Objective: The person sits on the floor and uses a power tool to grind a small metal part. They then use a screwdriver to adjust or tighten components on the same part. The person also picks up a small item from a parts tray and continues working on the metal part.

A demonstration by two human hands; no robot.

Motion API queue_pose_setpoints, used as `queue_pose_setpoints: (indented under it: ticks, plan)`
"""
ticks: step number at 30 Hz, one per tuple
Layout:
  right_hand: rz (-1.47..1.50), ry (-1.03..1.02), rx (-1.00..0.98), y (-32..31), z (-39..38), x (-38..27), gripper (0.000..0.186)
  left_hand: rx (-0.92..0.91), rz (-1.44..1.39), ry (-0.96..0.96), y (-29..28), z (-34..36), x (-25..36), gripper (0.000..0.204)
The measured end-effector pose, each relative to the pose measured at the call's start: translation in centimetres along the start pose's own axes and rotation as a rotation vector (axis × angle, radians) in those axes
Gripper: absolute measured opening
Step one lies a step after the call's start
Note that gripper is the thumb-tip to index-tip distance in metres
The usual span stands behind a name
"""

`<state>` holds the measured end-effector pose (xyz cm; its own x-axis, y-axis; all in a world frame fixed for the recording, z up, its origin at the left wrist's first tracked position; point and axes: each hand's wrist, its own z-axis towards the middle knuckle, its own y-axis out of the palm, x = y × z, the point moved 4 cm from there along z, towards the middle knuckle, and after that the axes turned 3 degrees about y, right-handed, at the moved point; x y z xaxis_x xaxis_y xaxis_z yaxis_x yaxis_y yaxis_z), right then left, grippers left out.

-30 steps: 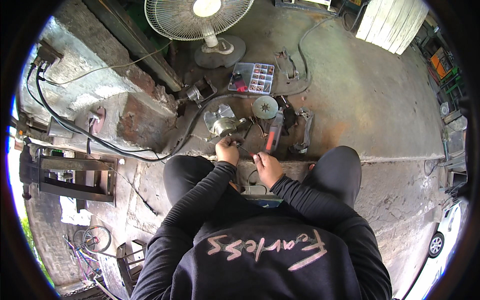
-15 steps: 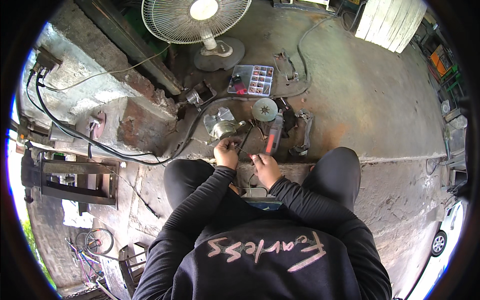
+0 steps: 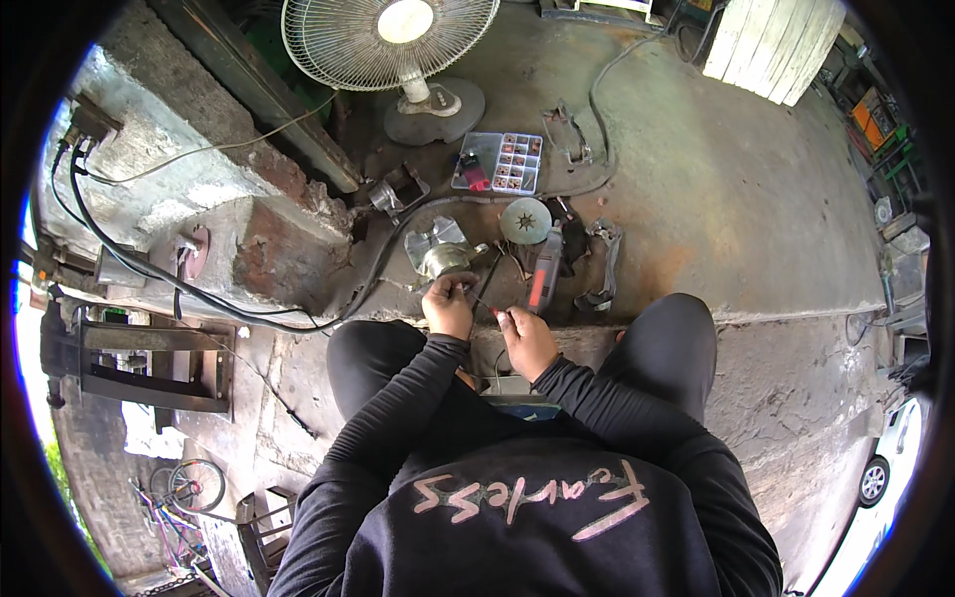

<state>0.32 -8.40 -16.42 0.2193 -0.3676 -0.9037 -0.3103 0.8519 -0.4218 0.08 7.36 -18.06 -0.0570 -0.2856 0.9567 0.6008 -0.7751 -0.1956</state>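
Concrete floor [image 3: 686,199]; pale-lettered black shirt [image 3: 537,547]; right fingers [image 3: 509,322] grip red-handled tool [image 3: 494,310].

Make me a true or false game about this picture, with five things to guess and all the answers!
1. The right hand holds a thin tool. True.
2. The fan lies flat on its face. False: it stands upright on its round base.
3. The box has lots of little compartments with small parts inside. True.
4. The bike is at the right edge of the picture. False: it is at the lower left.
5. The car is white. True.
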Motion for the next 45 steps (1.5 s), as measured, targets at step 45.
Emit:
queue_pose_setpoints:
  ticks: [45]
  plan:
    - [-0.635, -0.561, -0.024, -1.9, 0.3, -3.4, 0.015, -0.026, -0.059, -0.083, -0.3, 0.5, -1.1, 0.02]
